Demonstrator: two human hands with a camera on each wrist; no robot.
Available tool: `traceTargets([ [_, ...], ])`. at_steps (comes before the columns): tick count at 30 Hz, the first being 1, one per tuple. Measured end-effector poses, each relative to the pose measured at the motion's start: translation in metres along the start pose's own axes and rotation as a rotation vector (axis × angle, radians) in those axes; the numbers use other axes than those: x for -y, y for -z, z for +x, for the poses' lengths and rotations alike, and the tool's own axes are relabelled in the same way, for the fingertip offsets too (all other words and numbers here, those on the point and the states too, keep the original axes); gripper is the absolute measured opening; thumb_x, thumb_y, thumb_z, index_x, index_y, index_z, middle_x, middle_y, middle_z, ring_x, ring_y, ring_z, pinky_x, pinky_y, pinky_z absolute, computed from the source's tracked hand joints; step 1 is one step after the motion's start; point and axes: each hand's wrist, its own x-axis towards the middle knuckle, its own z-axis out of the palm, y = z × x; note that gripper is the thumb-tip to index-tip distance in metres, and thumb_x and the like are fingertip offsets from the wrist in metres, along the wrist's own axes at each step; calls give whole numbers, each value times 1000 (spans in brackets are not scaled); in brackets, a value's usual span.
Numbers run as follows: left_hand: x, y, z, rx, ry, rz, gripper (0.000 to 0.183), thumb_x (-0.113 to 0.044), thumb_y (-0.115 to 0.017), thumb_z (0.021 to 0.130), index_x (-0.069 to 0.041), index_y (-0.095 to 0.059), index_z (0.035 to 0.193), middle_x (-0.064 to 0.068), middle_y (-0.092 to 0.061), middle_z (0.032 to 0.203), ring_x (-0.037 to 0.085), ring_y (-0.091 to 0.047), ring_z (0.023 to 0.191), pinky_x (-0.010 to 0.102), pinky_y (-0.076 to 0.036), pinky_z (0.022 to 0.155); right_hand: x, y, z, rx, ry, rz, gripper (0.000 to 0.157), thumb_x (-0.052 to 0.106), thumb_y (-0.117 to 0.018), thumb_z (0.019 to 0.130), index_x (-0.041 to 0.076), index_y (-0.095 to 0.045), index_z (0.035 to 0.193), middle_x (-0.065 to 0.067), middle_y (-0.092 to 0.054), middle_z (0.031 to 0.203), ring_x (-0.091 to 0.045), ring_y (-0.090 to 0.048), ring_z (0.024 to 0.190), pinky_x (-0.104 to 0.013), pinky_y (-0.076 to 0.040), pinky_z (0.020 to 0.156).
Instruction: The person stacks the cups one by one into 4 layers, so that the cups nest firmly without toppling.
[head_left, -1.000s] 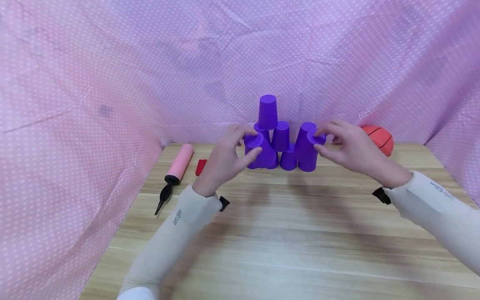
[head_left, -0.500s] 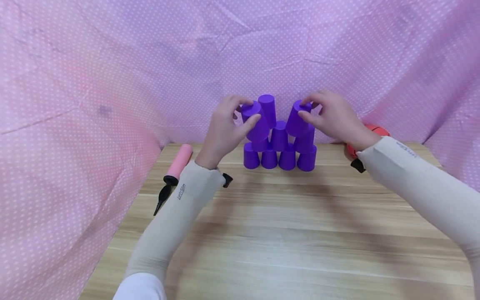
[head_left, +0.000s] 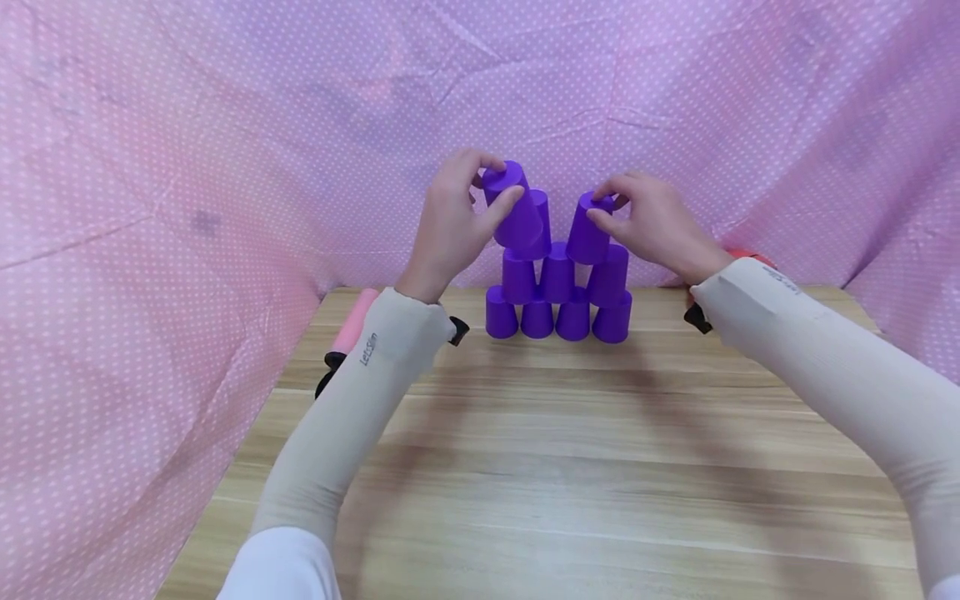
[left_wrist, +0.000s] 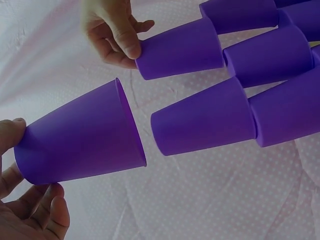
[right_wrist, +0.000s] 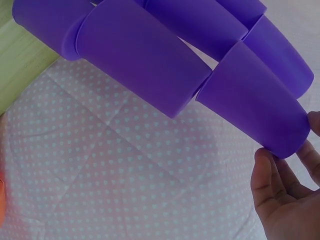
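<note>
Upside-down purple cups form a pyramid at the back of the table: several in the bottom row (head_left: 573, 318), three in the middle row (head_left: 558, 277). A further cup (left_wrist: 202, 117) stands on the left of the third level. My left hand (head_left: 453, 221) pinches a cup (head_left: 516, 208) by its base, mouth down, in front of and above that one; the left wrist view shows a gap between them. Thumb and fingers of my right hand (head_left: 658, 223) grip another cup (head_left: 588, 232) near its base, its rim right at the top of the middle row's right cup (right_wrist: 145, 55).
A pink balloon pump (head_left: 352, 325) with a black nozzle lies at the left, partly behind my left sleeve. An orange-red ball (head_left: 752, 256) sits at the back right behind my right wrist. Pink dotted cloth (head_left: 420, 108) hangs behind the wooden table (head_left: 570, 467).
Both hands have risen with their cups from in front of the lower rows. The left cup is now above the third level; the right cup has shifted slightly left and stands straighter.
</note>
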Motion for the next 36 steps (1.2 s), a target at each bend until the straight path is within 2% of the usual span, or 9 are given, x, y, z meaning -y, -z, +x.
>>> traceTargets([
  [11, 1, -9, 32, 34, 49, 82, 26, -24, -67, 89, -4, -60, 106, 3, -59, 102, 14, -50, 94, 21, -41, 83, -5, -1, 6, 23, -27, -12, 30, 21, -65, 89, 2, -62, 113, -16, -63, 108, -32, -57, 99, -46, -42, 85],
  [18, 0, -17, 52, 93, 107, 113, 28, -28, -62, 92, -6, -59, 110, 0, -58, 108, 12, -49, 103, 14, -35, 87, -8, -3, 4, 49, -66, 43, 49, 21, -67, 89, 2, -49, 130, -17, -59, 120, -31, -58, 104, -46, -43, 88],
  [21, -1, -23, 59, 115, 116, 116, 28, -28, -62, 92, -7, -58, 109, 1, -59, 109, 14, -48, 105, 15, -34, 89, -9, -5, 4, 41, -67, 62, 52, 19, -67, 88, 3, -45, 132, -18, -58, 121, -31, -58, 104, -46, -44, 87],
  [28, -1, -37, 72, 183, 159, 150, 28, -29, -61, 92, -8, -58, 112, 1, -59, 113, 14, -48, 110, 15, -31, 94, -11, -7, 4, 29, -64, 93, 55, 17, -67, 88, 2, -41, 134, -20, -59, 120, -32, -59, 104, -45, -45, 87],
  [36, -2, -51, 80, 254, 200, 183, 29, -30, -60, 93, -11, -57, 114, 1, -58, 116, 14, -47, 111, 17, -34, 93, -11, -8, 5, 45, -72, 103, 57, 17, -66, 89, 4, -38, 137, -19, -58, 121, -31, -58, 105, -45, -46, 88],
])
